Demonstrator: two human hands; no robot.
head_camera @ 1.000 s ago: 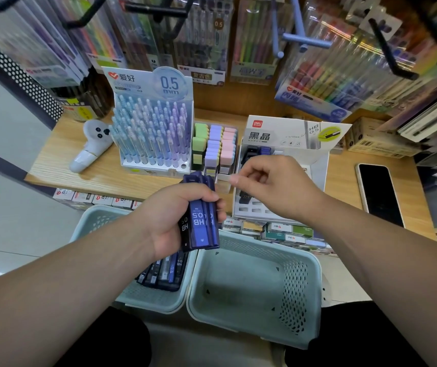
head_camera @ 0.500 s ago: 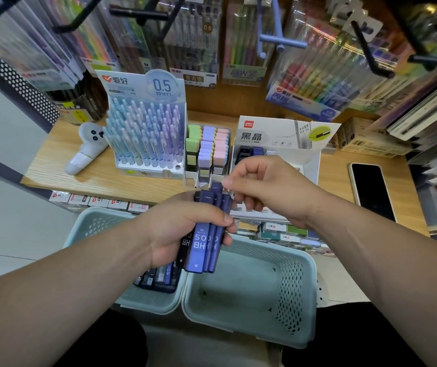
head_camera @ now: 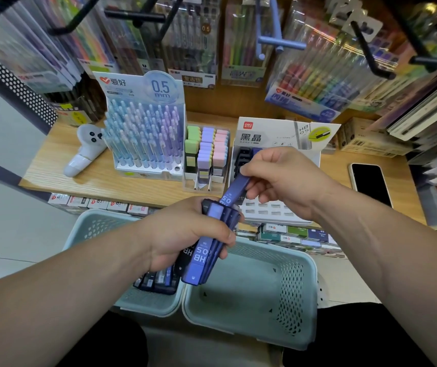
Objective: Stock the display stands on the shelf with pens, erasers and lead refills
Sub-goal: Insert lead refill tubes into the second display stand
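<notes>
My left hand (head_camera: pixel 185 234) grips a bundle of blue and black HB 0.5 lead refill cases (head_camera: pixel 204 260) over the baskets. My right hand (head_camera: pixel 278 178) pinches one blue lead refill case (head_camera: pixel 234 190), its lower end still among the bundle. Behind my right hand stands the white lead refill stand (head_camera: pixel 278 133) with a few dark cases in its back rows and several bare slots in front. The eraser stand (head_camera: pixel 206 154) holds green, purple and pink erasers. Pastel pens fill the pen stand (head_camera: pixel 145 136).
Two pale green baskets sit below the wooden shelf (head_camera: pixel 79 178): the left basket (head_camera: pixel 87 229) holds more refill cases, the right basket (head_camera: pixel 291 295) shows a bare bottom. A white handheld device (head_camera: pixel 84 147) and a black phone (head_camera: pixel 371 184) lie on the shelf. Pen packs hang overhead.
My right hand came down to the bundle, pinched one blue case and has drawn it up and right, toward the refill stand. My left hand tilted the bundle slightly.
</notes>
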